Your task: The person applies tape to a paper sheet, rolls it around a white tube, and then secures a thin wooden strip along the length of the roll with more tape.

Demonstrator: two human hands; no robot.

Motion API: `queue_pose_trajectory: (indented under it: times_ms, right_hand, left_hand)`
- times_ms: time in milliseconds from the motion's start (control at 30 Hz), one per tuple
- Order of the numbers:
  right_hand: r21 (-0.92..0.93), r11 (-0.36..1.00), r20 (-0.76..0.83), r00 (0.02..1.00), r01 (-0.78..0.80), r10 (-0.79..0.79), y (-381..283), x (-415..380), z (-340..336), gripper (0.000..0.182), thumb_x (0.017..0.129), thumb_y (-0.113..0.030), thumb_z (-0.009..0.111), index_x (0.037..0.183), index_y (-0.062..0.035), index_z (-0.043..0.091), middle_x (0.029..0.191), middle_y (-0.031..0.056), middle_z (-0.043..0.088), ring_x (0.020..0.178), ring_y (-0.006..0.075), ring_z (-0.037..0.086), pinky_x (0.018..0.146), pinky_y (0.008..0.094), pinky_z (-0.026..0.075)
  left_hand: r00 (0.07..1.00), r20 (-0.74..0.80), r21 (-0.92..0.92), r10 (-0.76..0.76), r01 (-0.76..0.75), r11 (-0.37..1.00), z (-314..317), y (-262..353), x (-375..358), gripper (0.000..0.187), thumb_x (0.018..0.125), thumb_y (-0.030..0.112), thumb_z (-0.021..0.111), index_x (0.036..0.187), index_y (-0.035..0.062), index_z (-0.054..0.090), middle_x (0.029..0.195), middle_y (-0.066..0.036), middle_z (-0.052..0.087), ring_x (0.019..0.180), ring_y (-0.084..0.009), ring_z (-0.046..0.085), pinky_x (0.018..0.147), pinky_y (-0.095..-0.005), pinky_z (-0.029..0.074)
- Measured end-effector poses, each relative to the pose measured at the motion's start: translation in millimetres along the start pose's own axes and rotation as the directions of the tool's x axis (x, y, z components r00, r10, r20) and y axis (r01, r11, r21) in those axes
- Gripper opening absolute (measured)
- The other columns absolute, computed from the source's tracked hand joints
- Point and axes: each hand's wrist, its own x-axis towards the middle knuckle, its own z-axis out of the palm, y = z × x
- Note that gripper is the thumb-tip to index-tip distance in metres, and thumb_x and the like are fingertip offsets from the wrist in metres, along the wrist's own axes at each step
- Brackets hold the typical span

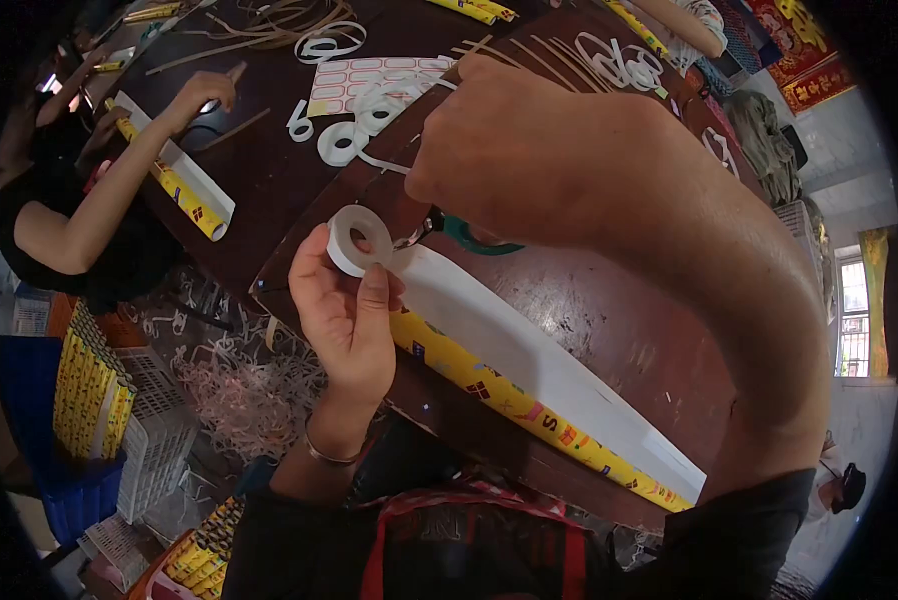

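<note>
My left hand (344,305) grips a roll of white tape (359,241) between thumb and fingers, above the table's near edge. Higher up and to the right, my right hand (499,150) is closed, its back to the camera. A white strip (384,165) runs to its fingertips; what else it pinches is hidden. Scissors with a green handle (479,238) show just below my right hand. Under both hands a long yellow printed roll (509,400) lies along the table edge, with a white sheet (559,365) spread out from it.
Tape rolls (338,143), a label sheet (344,88) and thin wooden strips (559,70) lie on the dark table (609,300). At the left a co-worker's hand (204,100) is over another yellow roll (191,205). Crates (154,440) and shredded strips (249,400) are on the floor.
</note>
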Motion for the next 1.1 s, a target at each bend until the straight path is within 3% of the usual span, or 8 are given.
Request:
queue_pose_trajectory:
  times_ms: [267,567,733,800,900,967,1067,1100]
  right_hand:
    - [-0.029,1.000,0.052,0.999,-0.003,0.005,1.2,1.6,1.4,0.007,0.080,-0.017,0.063,0.081,-0.0126,0.068,0.069,0.0048,0.067,0.072,0.0210,0.068,0.074,0.0365,0.046]
    - [0.066,0.968,0.000,0.970,-0.241,0.241,14.5,-38.1,79.2,0.021,0.082,-0.025,0.067,0.096,-0.0100,0.063,0.089,0.0108,0.064,0.086,0.0264,0.065,0.074,0.0395,0.047]
    - [0.377,0.848,-0.095,0.895,-0.373,0.436,-12.5,-81.8,137.9,0.025,0.084,-0.025,0.068,0.104,-0.0114,0.061,0.093,0.0084,0.064,0.094,0.0272,0.064,0.081,0.0391,0.046]
    - [0.382,0.828,-0.082,0.877,-0.411,0.473,-21.9,-87.3,157.8,0.025,0.083,-0.023,0.069,0.103,-0.0113,0.060,0.095,0.0087,0.063,0.096,0.0270,0.062,0.081,0.0393,0.045]
    - [0.428,0.807,-0.206,0.825,-0.407,0.526,-32.0,-96.7,181.5,0.026,0.083,-0.021,0.069,0.105,-0.0107,0.060,0.100,0.0097,0.062,0.099,0.0280,0.060,0.082,0.0401,0.045]
    - [0.346,0.813,-0.260,0.784,-0.469,0.563,-47.9,-105.8,174.6,0.030,0.083,-0.020,0.068,0.110,-0.0094,0.060,0.105,0.0106,0.060,0.102,0.0291,0.057,0.084,0.0415,0.045]
    - [0.521,0.775,-0.414,0.689,-0.357,0.595,-98.4,-132.0,150.0,0.033,0.079,-0.016,0.071,0.109,-0.0082,0.060,0.105,0.0103,0.059,0.103,0.0294,0.055,0.087,0.0426,0.045]
    - [0.544,0.770,-0.389,0.712,-0.335,0.585,-121.1,-142.5,143.4,0.034,0.078,-0.017,0.072,0.109,-0.0082,0.060,0.105,0.0100,0.059,0.102,0.0294,0.055,0.086,0.0425,0.045]
  left_hand:
    - [1.000,0.004,0.006,0.021,-0.021,1.000,-1.8,-4.0,-0.1,0.047,0.099,0.002,0.050,0.141,0.0037,0.030,0.120,-0.010,0.055,0.079,-0.0115,0.056,0.068,-0.0244,0.048]
    - [0.998,0.009,-0.043,0.055,-0.054,0.998,-2.5,-5.9,-0.3,0.048,0.098,-0.001,0.049,0.142,0.0035,0.030,0.120,-0.011,0.054,0.077,-0.0138,0.056,0.069,-0.0260,0.049]
    - [0.999,0.011,-0.043,0.051,-0.050,0.998,-2.2,-5.3,0.4,0.049,0.096,-0.004,0.051,0.140,0.0026,0.029,0.119,-0.009,0.051,0.079,-0.0109,0.057,0.072,-0.0239,0.051]
    - [0.999,0.017,-0.039,0.051,-0.051,0.998,-2.1,-5.4,0.8,0.049,0.096,-0.004,0.051,0.140,0.0027,0.030,0.119,-0.009,0.051,0.079,-0.0107,0.057,0.071,-0.0238,0.051]
    - [0.999,0.009,-0.012,0.045,-0.045,0.999,-1.1,-6.3,1.1,0.046,0.098,-0.001,0.049,0.140,0.0039,0.032,0.121,-0.008,0.053,0.078,-0.0109,0.056,0.070,-0.0244,0.049]
    - [1.000,-0.015,0.006,0.022,-0.022,1.000,-1.3,-6.3,1.0,0.046,0.098,-0.001,0.050,0.140,0.0040,0.032,0.120,-0.007,0.053,0.078,-0.0102,0.056,0.070,-0.0239,0.048]
    - [0.999,0.006,0.020,0.044,-0.044,0.999,-2.2,-8.6,2.8,0.045,0.098,0.001,0.050,0.140,0.0044,0.033,0.119,-0.007,0.054,0.078,-0.0096,0.056,0.070,-0.0245,0.048]
    - [0.999,0.011,0.016,0.051,-0.051,0.999,-2.6,-9.0,3.6,0.045,0.098,0.001,0.050,0.140,0.0044,0.033,0.119,-0.007,0.054,0.078,-0.0096,0.056,0.070,-0.0245,0.048]
